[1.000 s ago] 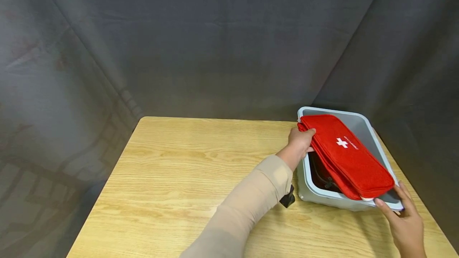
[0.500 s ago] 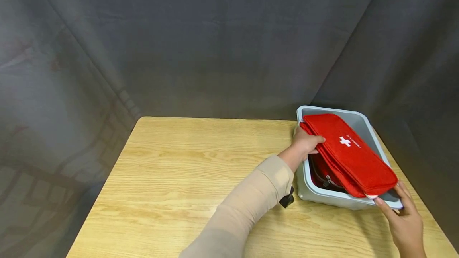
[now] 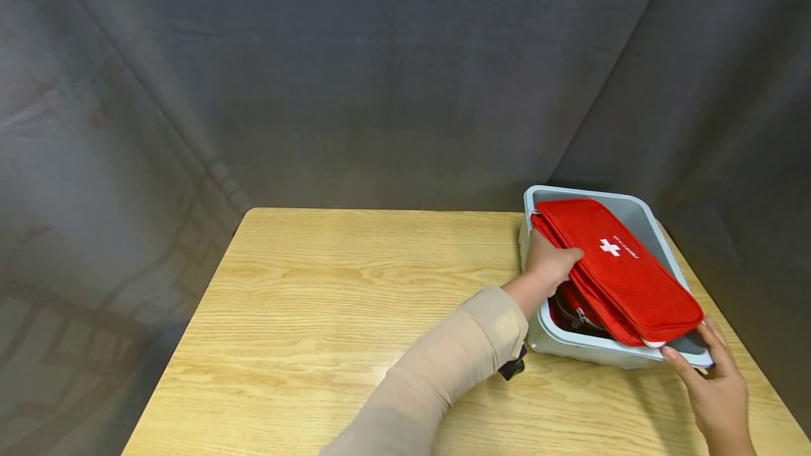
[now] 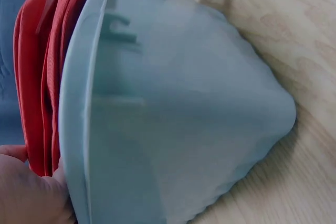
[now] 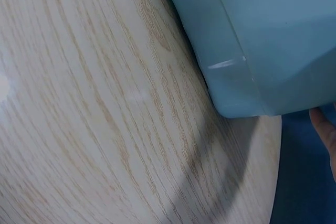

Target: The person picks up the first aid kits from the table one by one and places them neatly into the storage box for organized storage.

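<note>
A red first-aid pouch with a white cross lies slantwise across the top of a grey plastic bin. My left hand grips the pouch's left edge, thumb on top, the other fingers mostly hidden. In the left wrist view, the layered edge of the pouch rises past the bin rim. My right hand holds the bin's near right corner, thumb at the front rim and fingers round the side, right by the pouch's corner. Below the pouch, inside the bin, sits a dark red zippered item, partly covered.
The bin stands at the right side of a light wooden table. Grey cloth hangs behind it and on both sides. A small black device shows beneath my left cuff.
My left hand has slid along the pouch's edge toward the near side and a little right. The pouch has shifted slightly right and away. My right hand stays at the bin's corner.
</note>
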Available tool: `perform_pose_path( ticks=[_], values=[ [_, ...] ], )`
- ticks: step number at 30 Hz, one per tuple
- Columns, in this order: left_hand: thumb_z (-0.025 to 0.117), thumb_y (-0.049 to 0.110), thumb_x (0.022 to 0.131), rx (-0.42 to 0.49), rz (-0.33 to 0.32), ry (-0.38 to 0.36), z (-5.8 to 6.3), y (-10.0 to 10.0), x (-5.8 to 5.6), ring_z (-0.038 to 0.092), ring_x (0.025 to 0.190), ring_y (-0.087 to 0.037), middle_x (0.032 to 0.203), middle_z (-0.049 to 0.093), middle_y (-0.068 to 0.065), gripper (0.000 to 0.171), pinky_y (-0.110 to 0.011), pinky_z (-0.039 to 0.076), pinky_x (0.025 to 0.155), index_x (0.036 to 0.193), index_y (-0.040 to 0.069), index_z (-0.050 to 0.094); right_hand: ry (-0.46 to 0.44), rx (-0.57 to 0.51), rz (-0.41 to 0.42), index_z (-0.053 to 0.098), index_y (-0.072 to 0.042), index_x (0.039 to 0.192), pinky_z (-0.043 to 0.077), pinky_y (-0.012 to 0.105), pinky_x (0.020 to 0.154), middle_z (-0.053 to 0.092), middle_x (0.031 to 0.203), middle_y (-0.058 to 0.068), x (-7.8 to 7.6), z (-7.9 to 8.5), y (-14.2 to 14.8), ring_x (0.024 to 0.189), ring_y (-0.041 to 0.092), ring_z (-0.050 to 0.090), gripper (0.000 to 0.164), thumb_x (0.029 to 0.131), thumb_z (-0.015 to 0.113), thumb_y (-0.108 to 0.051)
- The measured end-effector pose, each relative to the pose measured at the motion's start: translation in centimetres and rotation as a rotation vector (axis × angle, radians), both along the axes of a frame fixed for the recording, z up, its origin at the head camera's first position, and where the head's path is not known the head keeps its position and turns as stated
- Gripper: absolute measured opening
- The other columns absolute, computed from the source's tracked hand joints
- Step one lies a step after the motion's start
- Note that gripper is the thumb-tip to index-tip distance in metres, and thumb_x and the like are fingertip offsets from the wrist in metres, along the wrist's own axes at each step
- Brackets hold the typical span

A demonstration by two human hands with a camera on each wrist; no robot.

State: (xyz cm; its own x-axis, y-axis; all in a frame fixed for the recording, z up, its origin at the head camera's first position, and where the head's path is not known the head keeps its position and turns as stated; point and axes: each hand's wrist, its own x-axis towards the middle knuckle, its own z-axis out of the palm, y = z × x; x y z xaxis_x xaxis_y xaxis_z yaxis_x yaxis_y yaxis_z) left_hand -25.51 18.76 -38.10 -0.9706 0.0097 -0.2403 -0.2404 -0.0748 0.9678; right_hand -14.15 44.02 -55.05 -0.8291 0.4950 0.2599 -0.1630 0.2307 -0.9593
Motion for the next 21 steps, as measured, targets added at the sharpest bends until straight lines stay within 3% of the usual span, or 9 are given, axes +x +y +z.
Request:
perform_pose_path(
  ticks=[3, 6, 13, 16, 21],
  values=[
    [0.065, -0.003, 0.067, 0.031, -0.023, -0.023, -0.1, 0.3, 0.6, 0.05, 0.055, -0.015, 0.08, 0.044, -0.002, 0.048, -0.03, 0.045, 0.042, 0.103, 0.011, 0.037, -0.032, 0.063, -0.018, 0.042, -0.012, 0.128, 0.032, 0.004, 0.078, 0.024, 0.138, -0.002, 0.0, 0.0, -0.1, 0.124, 0.011, 0.02, 0.067, 0.07, 0.061, 0.015],
    [0.066, -0.001, 0.068, 0.0, -0.028, -0.037, -0.3, 0.3, 0.7, 0.05, 0.058, -0.017, 0.082, 0.045, -0.003, 0.049, -0.032, 0.046, 0.045, 0.106, 0.01, 0.037, -0.037, 0.086, -0.015, 0.041, -0.012, 0.129, 0.032, 0.004, 0.079, 0.024, 0.138, -0.002, 0.0, 0.0, -0.2, 0.124, 0.01, 0.019, 0.067, 0.07, 0.061, 0.014],
    [0.067, 0.004, 0.07, -0.124, -0.017, 0.036, -0.7, -0.1, 0.3, 0.049, 0.087, -0.015, 0.096, 0.048, 0.0, 0.055, -0.026, 0.043, 0.075, 0.116, 0.011, 0.037, -0.029, 0.029, 0.02, 0.04, -0.012, 0.13, 0.031, 0.003, 0.079, 0.022, 0.139, -0.003, -0.3, -0.1, -0.5, 0.124, 0.01, 0.019, 0.067, 0.071, 0.06, 0.014],
    [0.067, 0.003, 0.07, -0.094, -0.022, 0.021, -0.7, -0.3, 0.3, 0.052, 0.076, -0.016, 0.089, 0.048, -0.001, 0.049, -0.029, 0.047, 0.065, 0.11, 0.01, 0.039, -0.04, 0.039, 0.032, 0.039, -0.013, 0.13, 0.03, 0.003, 0.08, 0.021, 0.139, -0.004, -0.2, -0.3, -0.4, 0.124, 0.01, 0.02, 0.068, 0.071, 0.06, 0.013],
    [0.065, 0.0, 0.07, 0.003, -0.109, -0.009, -0.7, -1.2, 0.5, 0.054, 0.062, -0.015, 0.08, 0.047, -0.002, 0.041, -0.031, 0.049, 0.053, 0.103, 0.009, 0.041, -0.05, 0.04, 0.056, 0.038, -0.013, 0.131, 0.026, 0.004, 0.085, 0.02, 0.14, -0.006, 0.0, -0.5, 0.2, 0.125, 0.008, 0.018, 0.069, 0.071, 0.062, 0.013]
  ],
)
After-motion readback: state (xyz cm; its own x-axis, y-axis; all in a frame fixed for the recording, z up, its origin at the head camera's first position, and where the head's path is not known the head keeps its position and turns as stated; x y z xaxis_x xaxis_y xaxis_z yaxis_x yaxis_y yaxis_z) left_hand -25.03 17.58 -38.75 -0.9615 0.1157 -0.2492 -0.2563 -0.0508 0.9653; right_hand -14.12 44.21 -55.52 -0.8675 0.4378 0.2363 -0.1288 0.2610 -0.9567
